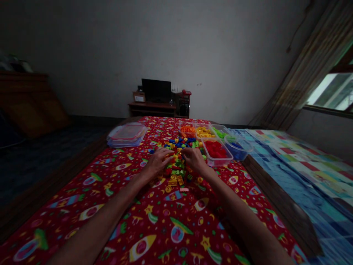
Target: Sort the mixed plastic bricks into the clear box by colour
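Note:
A mixed pile of toy building blocks (174, 172) in yellow, green, blue and red lies on the red patterned cloth (176, 213). At the pile's left side is my left hand (159, 161), its fingers stretched over the blocks and thumb apart. My right hand (194, 159) reaches in from the other side, fingers bent and apart, tips at the blocks. No block shows clearly in either hand. Close by on the right stands a clear tub of red blocks (216, 150). Behind it are tubs of yellow blocks (204, 132), orange blocks (188, 129) and green blocks (220, 133).
A round clear tub (242, 151) with blue blocks sits at the table's right edge. Stacked clear lids (127, 134) lie at the far left. Right of the table is a bed with a checked cover (311, 158). A monitor (156, 90) stands by the wall.

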`<state>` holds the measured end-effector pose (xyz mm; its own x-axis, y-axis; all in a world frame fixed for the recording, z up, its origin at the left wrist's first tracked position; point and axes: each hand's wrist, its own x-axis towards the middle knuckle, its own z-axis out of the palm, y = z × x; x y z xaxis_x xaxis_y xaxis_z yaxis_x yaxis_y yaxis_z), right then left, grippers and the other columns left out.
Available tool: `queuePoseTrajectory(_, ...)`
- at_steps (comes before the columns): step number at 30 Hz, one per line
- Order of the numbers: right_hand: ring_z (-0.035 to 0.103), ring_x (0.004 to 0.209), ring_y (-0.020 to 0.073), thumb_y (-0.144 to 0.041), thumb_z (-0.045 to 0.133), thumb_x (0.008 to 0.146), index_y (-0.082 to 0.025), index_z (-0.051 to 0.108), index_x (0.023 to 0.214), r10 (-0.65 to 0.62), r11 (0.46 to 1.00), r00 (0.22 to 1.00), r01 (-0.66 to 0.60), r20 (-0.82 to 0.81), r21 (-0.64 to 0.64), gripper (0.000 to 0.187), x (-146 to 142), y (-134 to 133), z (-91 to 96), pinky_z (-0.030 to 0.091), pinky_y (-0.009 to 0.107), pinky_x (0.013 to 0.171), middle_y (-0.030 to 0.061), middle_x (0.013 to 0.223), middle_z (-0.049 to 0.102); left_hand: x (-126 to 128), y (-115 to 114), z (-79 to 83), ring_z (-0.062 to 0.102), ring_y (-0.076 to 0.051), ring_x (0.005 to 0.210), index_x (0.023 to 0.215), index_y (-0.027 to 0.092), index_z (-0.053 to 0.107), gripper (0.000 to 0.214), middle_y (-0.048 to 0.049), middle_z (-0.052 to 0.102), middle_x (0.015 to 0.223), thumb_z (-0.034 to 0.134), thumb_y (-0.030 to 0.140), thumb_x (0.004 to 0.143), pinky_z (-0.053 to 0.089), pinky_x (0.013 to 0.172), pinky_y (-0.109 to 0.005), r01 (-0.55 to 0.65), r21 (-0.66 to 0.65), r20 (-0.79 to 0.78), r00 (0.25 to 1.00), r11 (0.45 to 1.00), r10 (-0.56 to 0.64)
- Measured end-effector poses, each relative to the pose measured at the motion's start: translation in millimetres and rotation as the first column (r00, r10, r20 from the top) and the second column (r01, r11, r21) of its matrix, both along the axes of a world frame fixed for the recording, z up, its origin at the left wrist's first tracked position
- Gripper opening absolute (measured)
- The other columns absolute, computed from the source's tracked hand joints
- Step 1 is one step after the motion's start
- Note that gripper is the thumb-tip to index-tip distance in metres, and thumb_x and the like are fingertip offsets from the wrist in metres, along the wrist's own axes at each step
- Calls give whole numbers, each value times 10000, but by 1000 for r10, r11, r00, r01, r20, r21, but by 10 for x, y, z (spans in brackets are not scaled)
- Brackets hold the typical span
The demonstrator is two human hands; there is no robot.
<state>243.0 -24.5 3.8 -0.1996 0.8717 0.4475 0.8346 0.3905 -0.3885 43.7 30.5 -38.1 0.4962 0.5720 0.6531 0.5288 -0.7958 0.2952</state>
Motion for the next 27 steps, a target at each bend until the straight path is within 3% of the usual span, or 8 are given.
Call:
queuePoseTrajectory(5, 537, 640, 124, -120, 518, 810, -153, 712, 831, 102, 993, 987, -95, 121, -66, 198, 20, -123, 124, 278, 228, 583, 53, 736, 680, 70, -75, -14, 604, -216, 918, 962, 194, 689, 181, -63, 689, 936, 593, 284, 838, 457, 867, -367, -2, -26, -65, 998, 1000, 0)
queuePoseTrajectory(9, 500, 611, 109, -216, 547, 854, -168, 704, 831, 124, 988, 976, -103, 179, -119, 165, 36, -243, 175, 233, 238, 555, 40, 729, 656, 44, -69, 192, 620, -206, 871, 1037, 184, 683, 267, -65, 677, 958, 624, 234, 781, 490, 807, -331, -70, -123, 26, 997, 990, 74)
queuePoseTrajectory(13, 517, 692, 134, -300, 589, 857, -164, 691, 859, 156, 988, 942, -153, 297, -33, 170, -72, -247, 8, 255, 249, 587, 68, 795, 646, -45, -56, 430, 618, -180, 762, 1014, 199, 704, 289, -40, 661, 868, 642, 255, 738, 512, 719, -301, -74, -225, 103, 990, 971, 100)
queuePoseTrajectory(17, 495, 695, 153, -257, 574, 860, -140, 667, 791, 101, 992, 926, -120, 365, 30, 164, -150, -188, -196, 257, 263, 586, 87, 759, 620, -114, -79, 506, 641, -201, 837, 996, 201, 711, 304, -52, 678, 927, 643, 308, 720, 535, 757, -329, 37, -332, 216, 976, 943, 38)
queuePoseTrajectory(22, 471, 681, 146, -223, 539, 862, -143, 622, 797, 129, 978, 950, -169, 284, 119, 132, -113, -154, -272, 268, 258, 587, 79, 790, 599, -86, -135, 445, 658, -219, 862, 944, 184, 711, 367, -49, 710, 941, 718, 378, 632, 544, 808, -368, 172, -504, 356, 934, 847, 23)
queuePoseTrajectory(27, 491, 667, 137, -201, 437, 893, -149, 563, 892, 172, 973, 985, -168, -14, 161, 137, -114, -111, -183, 328, 242, 623, 43, 758, 592, 37, -262, 387, 670, -215, 832, 997, 166, 687, 501, -40, 701, 879, 771, 437, 584, 545, 772, -339, 269, -648, 488, 865, 713, 118)
